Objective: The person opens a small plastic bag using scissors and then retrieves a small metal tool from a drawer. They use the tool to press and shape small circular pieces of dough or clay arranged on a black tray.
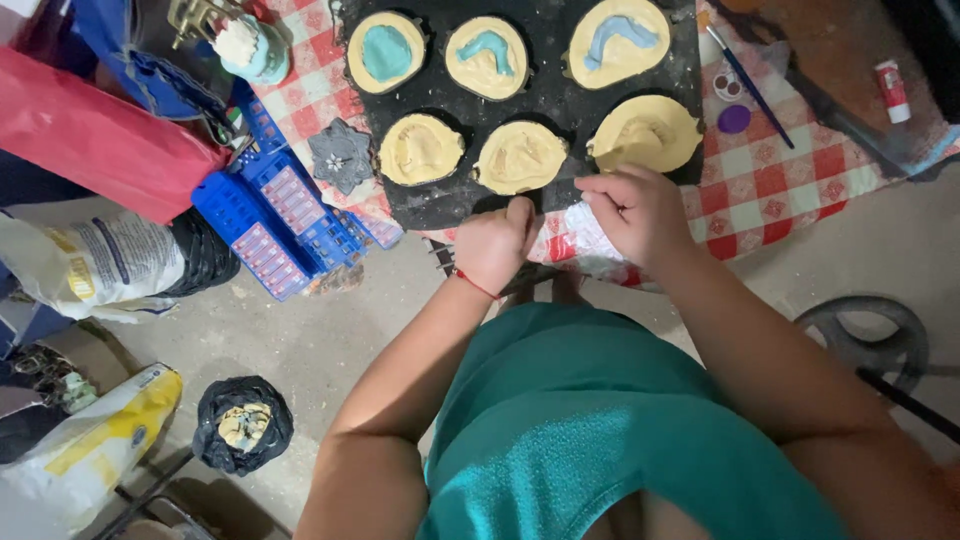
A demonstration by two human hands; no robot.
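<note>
Left hand [495, 250], centre frame: closed fist at the near edge of the black mould tray [555, 95]; whatever it grips is hidden inside. Right hand [640, 215], just right of it: fingers pinched on a crumpled white plastic wrap [588, 240], mostly covered by the hand. Tray sits on the checked cloth [780, 170] over the worktop, top edge cut off; six round cream-filled cavities, the upper three with blue pieces. Right of tray: thin paintbrush [750, 85], purple paint pot [734, 119]. Left: grey star-shaped casting [341, 155], blue plastic crate [270, 215], red bag [100, 140]. Lower left floor: black bag [243, 425], contents unclear. The teal shirt [590, 430] blocks the lower centre.
</note>
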